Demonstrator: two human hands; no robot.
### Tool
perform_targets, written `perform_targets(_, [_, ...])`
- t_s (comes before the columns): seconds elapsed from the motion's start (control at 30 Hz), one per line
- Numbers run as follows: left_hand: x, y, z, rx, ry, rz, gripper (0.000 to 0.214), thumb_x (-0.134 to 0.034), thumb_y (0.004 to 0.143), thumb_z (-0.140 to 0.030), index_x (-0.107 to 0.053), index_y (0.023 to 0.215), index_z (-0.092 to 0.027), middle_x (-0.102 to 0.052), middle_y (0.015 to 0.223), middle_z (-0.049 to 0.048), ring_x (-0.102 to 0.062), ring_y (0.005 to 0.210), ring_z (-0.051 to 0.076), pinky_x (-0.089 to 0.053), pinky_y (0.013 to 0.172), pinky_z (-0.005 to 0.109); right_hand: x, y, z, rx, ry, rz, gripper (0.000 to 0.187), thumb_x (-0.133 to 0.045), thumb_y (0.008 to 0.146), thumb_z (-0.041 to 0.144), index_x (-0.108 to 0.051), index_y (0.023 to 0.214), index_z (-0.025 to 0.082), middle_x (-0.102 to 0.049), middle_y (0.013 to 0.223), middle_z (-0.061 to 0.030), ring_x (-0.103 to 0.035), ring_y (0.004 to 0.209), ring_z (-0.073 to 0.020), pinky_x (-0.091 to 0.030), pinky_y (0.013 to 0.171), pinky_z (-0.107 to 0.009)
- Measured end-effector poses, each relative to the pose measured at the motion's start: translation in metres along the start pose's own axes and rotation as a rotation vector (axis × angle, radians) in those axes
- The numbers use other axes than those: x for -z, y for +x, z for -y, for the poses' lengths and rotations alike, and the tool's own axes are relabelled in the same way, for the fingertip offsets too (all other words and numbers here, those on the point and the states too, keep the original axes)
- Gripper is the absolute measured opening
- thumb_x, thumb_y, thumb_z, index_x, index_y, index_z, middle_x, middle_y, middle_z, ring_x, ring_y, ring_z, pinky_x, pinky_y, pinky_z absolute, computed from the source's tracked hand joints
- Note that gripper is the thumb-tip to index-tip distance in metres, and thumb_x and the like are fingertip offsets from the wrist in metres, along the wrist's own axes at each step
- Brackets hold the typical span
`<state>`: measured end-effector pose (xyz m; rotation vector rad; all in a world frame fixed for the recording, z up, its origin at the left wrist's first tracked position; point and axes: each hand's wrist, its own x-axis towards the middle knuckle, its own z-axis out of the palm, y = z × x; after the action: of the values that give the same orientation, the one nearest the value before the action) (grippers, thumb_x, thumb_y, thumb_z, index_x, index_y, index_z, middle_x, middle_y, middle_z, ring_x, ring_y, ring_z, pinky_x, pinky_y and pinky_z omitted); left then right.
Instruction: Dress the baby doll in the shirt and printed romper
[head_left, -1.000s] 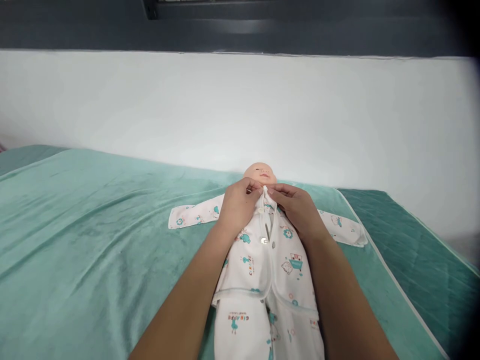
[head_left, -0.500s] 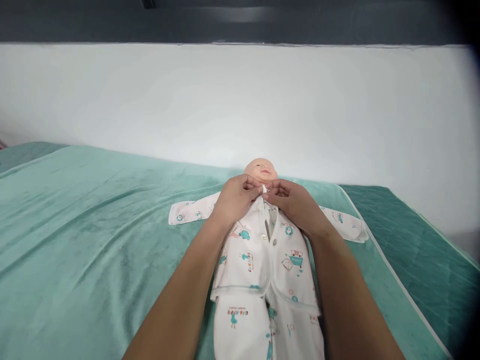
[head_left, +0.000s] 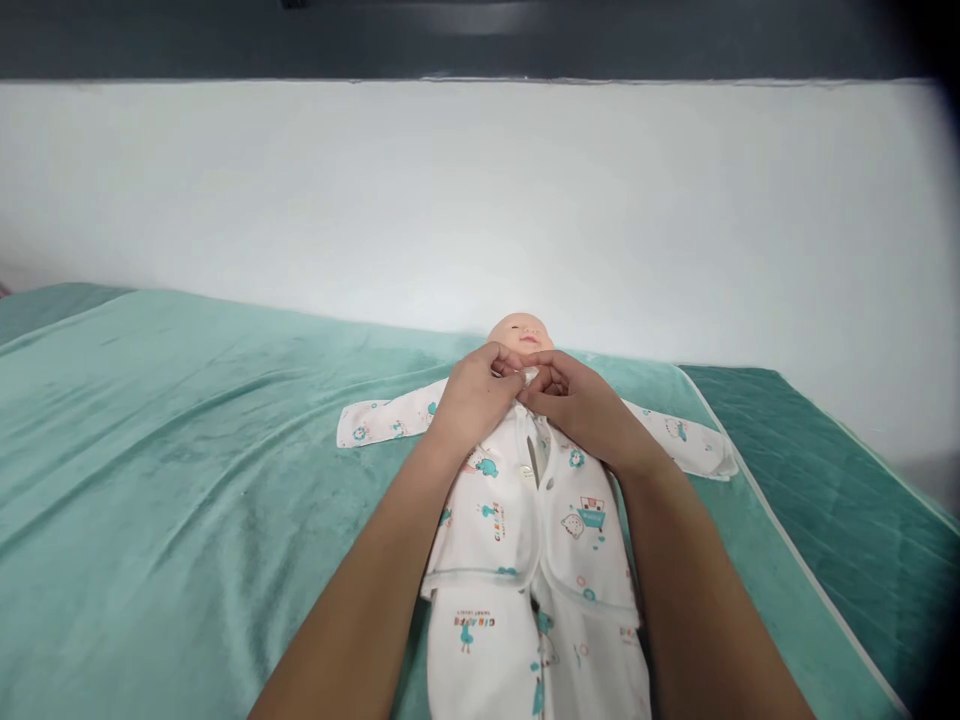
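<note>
A baby doll (head_left: 519,328) lies on its back, dressed in a white printed jacket (head_left: 487,490) and matching trousers (head_left: 484,655). At the doll's neck, my left hand (head_left: 480,392) pinches one side of the jacket's collar. From the other side my right hand (head_left: 570,402) pinches the opposite collar edge, and the fingertips of both hands meet. The top fastening between the fingers is hidden. Below the hands the jacket front gapes a little, with a snap button (head_left: 527,472) on its left edge and another on the right. Both sleeves stretch out sideways.
A light green blanket (head_left: 187,450) with soft folds lies under the doll. Darker green quilted bedding (head_left: 817,480) shows at the right. Behind the doll's head rises a white wall (head_left: 480,200), with a dark band (head_left: 480,40) along the top.
Both hands stay at the collar. My right hand has shifted slightly left, its fingers now closer to and overlapping my left fingertips. The view has tilted very slightly.
</note>
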<state>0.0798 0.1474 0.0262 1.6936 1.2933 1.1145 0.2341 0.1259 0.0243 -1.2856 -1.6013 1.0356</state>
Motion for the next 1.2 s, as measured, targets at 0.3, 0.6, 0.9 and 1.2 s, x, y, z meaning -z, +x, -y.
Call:
perform_targets(0.3, [0.003, -0.006, 0.006, -0.136, 0.047, 0.042, 0.024, -0.055, 0.085, -0.024, -0.076, 0.096, -0.023, -0.074, 0.105, 0.0027, -0.067, 0.098, 0.019, -0.049, 0.089, 0.03, -0.01, -0.004, -0.009, 0.091, 0.059, -0.309, 0.021, -0.06, 0.081, 0.035, -0.067, 0.096, 0.022, -0.058, 0.068, 0.0034, -0.041, 0.055, -0.011, -0.033, 0.056, -0.026])
perform_targets(0.6, [0.004, -0.012, 0.007, -0.184, 0.08, 0.028, 0.023, -0.055, 0.087, -0.026, -0.077, 0.094, -0.023, -0.074, 0.105, 0.0029, -0.067, 0.098, 0.019, -0.049, 0.093, 0.032, -0.011, -0.013, -0.01, 0.138, -0.047, -0.366, 0.023, -0.054, 0.082, 0.032, -0.068, 0.097, 0.023, -0.069, 0.088, -0.0021, -0.048, 0.058, -0.0125, -0.037, 0.057, -0.027])
perform_targets(0.9, [0.002, -0.009, 0.009, -0.198, 0.037, 0.036, 0.025, -0.052, 0.086, -0.019, -0.076, 0.09, -0.024, -0.075, 0.099, 0.0002, -0.067, 0.095, 0.017, -0.049, 0.091, 0.029, -0.01, -0.01, -0.009, 0.192, -0.133, -0.312, 0.027, -0.052, 0.085, 0.032, -0.074, 0.098, 0.025, -0.07, 0.089, -0.001, -0.053, 0.068, -0.0153, -0.04, 0.068, -0.029])
perform_targets(1.2, [0.004, -0.039, 0.007, -0.165, 0.035, -0.095, 0.021, -0.054, 0.087, -0.026, -0.073, 0.094, -0.019, -0.072, 0.094, 0.0044, -0.063, 0.084, 0.016, -0.048, 0.08, 0.027, -0.015, -0.049, -0.004, 0.22, -0.055, -0.415, 0.026, -0.05, 0.088, 0.035, -0.068, 0.102, 0.022, -0.068, 0.091, -0.0029, -0.056, 0.073, -0.0163, -0.045, 0.071, -0.03])
